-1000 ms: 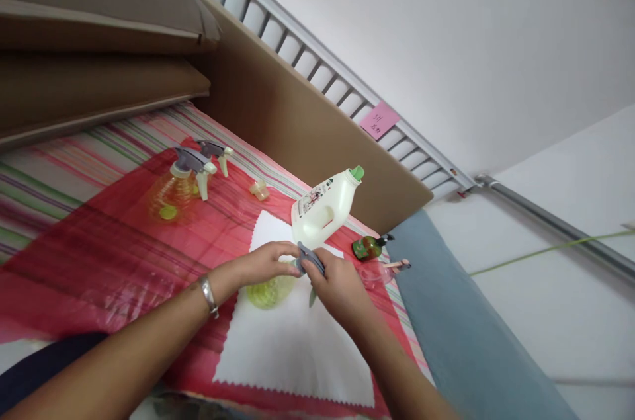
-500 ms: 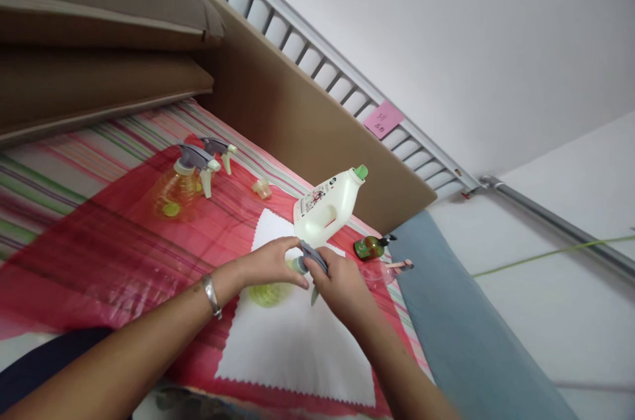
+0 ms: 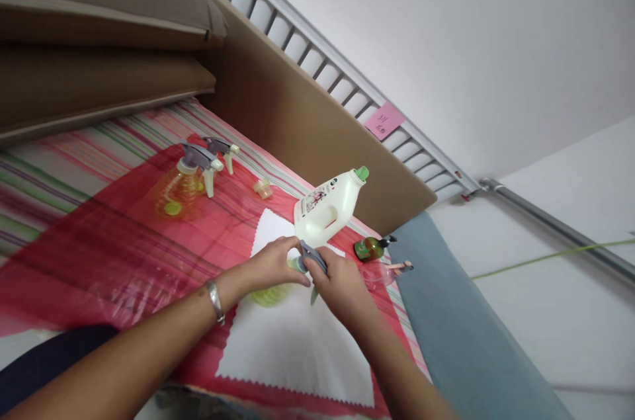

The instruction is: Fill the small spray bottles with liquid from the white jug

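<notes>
A small clear spray bottle with yellow-green liquid (image 3: 270, 294) stands on a white cloth (image 3: 297, 340). My left hand (image 3: 272, 264) is closed around its neck. My right hand (image 3: 340, 284) grips its grey trigger sprayer head (image 3: 312, 256). Just behind my hands stands a white jug with a green cap (image 3: 327, 205).
The cloth lies on a red plastic sheet (image 3: 114, 241) over a striped cover. Two more spray bottles (image 3: 191, 175) and a small yellowish cap (image 3: 262, 189) sit at the back left. A small green bottle (image 3: 370, 248) lies to the right, before a brown board (image 3: 307, 122).
Both hands stay on the spray bottle; my left fingers have wrapped a little further round its neck. The view has shifted slightly.
</notes>
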### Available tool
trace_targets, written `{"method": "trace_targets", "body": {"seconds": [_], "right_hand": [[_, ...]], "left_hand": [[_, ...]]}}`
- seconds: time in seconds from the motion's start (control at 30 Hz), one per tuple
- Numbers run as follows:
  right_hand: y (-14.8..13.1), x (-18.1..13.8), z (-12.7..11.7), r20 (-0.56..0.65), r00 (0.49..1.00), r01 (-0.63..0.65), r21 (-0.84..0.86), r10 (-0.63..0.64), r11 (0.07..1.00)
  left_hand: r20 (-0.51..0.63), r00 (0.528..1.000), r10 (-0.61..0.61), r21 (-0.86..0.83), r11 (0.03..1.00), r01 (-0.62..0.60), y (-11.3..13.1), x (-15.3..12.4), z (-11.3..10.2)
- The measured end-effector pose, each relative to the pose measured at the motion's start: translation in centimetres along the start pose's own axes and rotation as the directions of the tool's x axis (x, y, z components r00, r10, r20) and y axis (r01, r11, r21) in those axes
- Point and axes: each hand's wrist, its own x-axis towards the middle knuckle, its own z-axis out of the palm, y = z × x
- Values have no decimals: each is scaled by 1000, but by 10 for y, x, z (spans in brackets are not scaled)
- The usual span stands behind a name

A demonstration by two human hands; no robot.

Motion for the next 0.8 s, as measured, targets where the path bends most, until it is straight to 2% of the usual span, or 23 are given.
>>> {"method": "trace_targets", "body": {"seconds": [0.07,0.13,0.2,0.23,0.3,0.4,0.43,0.57,0.6,0.67,0.73,0.8], "right_hand": [[0,0,0,1,1000,5,-4,-5,1000],[0,1,0,3,1000,12,-10,-12,1000],[0,1,0,3,1000,18,-14,-18,1000],[0,1,0,-1,1000,19,-15,-19,1000],[0,1,0,-4,1000,15,-18,-16,1000],[0,1,1,0,1000,15,-23,-15,1000],[0,2,1,3,1000,19,-26,-19,999],[0,3,2,0,999,37,-32,-37,999],[0,3,2,-2,999,35,-33,-35,999],[-1,4,2,-2,1000,24,-34,-24,999],[-2,4,1,3,1000,16,-38,-15,999],[-2,5,0,2,1000,6,-42,-6,999]], "left_hand": [[0,1000,15,-18,1000,-15,-1,0,-1],[134,990,40,-101,995,-26,-1,1,-6],[278,960,40,-168,986,8,1,1,-10],[308,951,29,-177,984,27,1,0,-11],[270,963,8,-148,988,33,2,-1,-8],[100,995,7,-43,999,-3,1,-2,-2],[99,995,20,-38,999,-16,0,-1,-2],[315,947,59,-145,989,-14,-3,0,-9],[330,942,59,-155,988,-7,-3,0,-9],[258,965,48,-117,993,-18,-4,-1,-8],[106,994,18,-20,1000,-16,-7,-2,-3],[-32,999,-37,54,998,38,-11,-1,-2]]}}
